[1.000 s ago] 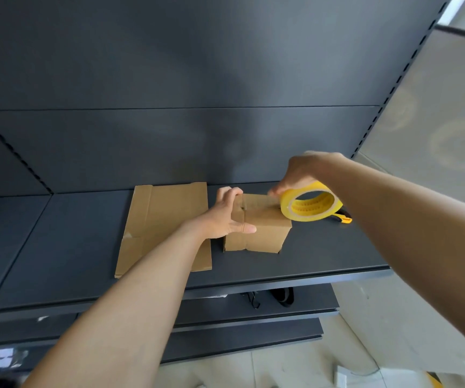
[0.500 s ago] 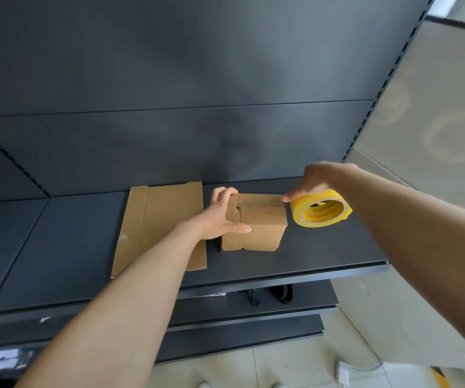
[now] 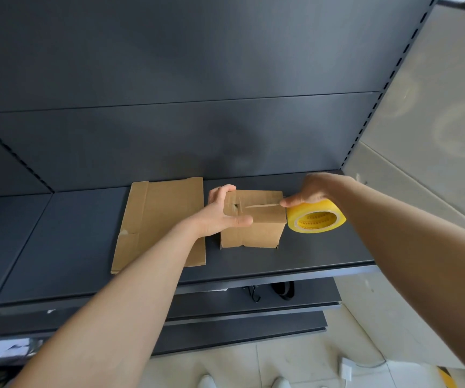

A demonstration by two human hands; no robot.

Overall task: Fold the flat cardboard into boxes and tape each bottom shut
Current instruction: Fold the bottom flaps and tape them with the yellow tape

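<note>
The left hand grips the left end of the small brown cardboard box on the dark grey metal shelf, probably to keep its flaps shut. At the box's other end, the right hand holds the yellow tape roll, I think ready to tape the seam. A flat brown cardboard sheet lies just left of the left hand.
</note>
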